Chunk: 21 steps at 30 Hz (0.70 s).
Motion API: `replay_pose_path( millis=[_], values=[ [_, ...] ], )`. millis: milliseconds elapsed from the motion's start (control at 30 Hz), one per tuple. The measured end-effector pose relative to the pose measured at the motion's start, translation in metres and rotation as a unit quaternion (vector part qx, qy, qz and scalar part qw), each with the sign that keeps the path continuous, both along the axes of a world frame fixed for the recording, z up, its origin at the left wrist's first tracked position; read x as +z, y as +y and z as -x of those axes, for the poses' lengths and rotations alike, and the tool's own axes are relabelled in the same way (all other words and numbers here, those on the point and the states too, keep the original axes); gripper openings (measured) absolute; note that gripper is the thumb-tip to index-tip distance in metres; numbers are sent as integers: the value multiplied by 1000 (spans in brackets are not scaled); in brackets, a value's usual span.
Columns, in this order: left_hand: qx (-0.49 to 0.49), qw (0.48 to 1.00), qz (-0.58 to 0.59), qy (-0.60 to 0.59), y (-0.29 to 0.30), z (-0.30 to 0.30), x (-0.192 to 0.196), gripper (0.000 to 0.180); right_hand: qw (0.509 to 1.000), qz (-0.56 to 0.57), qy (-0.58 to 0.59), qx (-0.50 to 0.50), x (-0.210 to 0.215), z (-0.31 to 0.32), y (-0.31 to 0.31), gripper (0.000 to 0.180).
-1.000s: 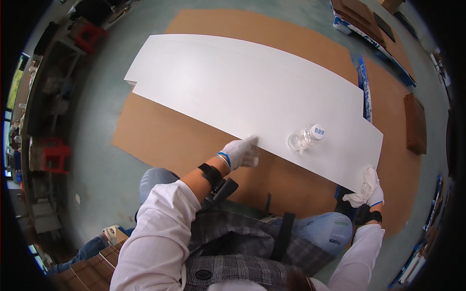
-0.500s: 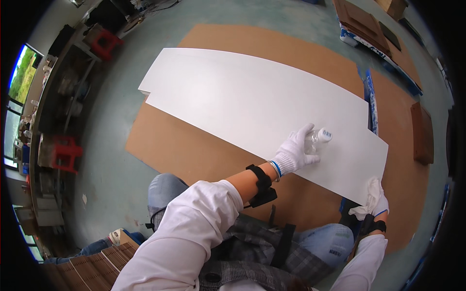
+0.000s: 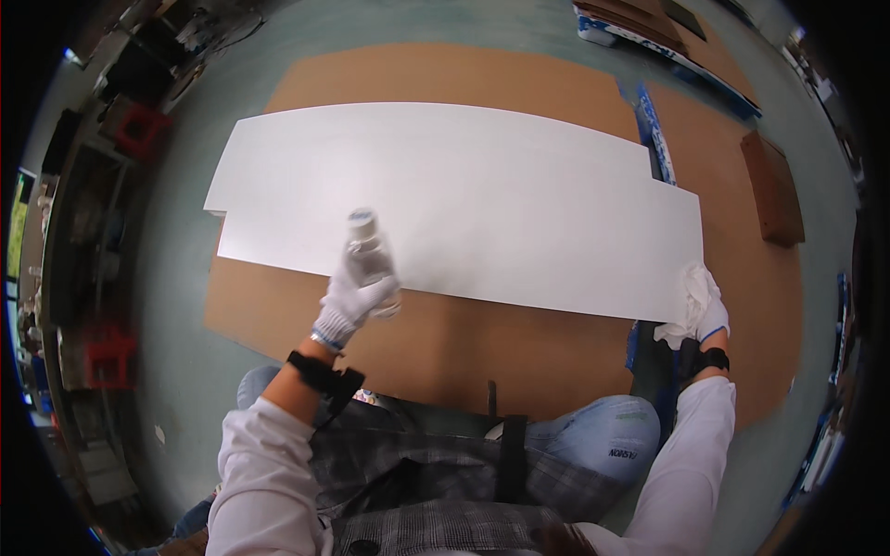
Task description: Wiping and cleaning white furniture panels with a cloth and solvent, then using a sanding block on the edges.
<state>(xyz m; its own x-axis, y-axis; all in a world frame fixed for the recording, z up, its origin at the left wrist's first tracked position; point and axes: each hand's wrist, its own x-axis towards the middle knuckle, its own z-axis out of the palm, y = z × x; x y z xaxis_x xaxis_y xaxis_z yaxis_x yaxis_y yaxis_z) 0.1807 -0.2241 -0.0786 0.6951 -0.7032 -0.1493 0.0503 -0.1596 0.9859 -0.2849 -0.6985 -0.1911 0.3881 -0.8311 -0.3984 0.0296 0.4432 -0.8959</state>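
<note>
A long white panel (image 3: 482, 204) with notched ends lies across brown boards in front of me. My left hand (image 3: 354, 289), in a white knit glove, is wrapped round a small clear bottle (image 3: 369, 258) with a white cap, tilted up over the panel's near edge. At the panel's near right corner, my gloved right hand (image 3: 712, 310) holds a crumpled white cloth (image 3: 688, 301) against the edge. Part of the right fingers is hidden by the cloth.
Brown board (image 3: 445, 347) extends beneath the panel on the near and far sides. A brown block (image 3: 771, 190) stands at the right, and stacked brown panels (image 3: 640, 23) lie at the far right. Red stools (image 3: 111, 357) and shelving line the left side.
My left hand has swung left along the panel's near edge, carrying the bottle. My right hand stays at the right corner with the cloth. The whole view has turned somewhat.
</note>
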Motion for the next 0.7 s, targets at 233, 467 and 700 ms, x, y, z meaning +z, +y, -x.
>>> replay_pose_path(
  millis=[233, 467, 700],
  values=[
    [134, 990, -31, -14, 79, -11, -27, 65, 999, 29, 6, -26, 14, -10, 7, 39],
    [271, 959, -74, 30, 85, -3, -88, 76, 999, 30, 6, -36, 16, -3, 14, 38],
    [386, 914, -120, 40, 91, -4, -104, 81, 989, -29, 92, -110, 45, -18, 36, 47]
  ],
)
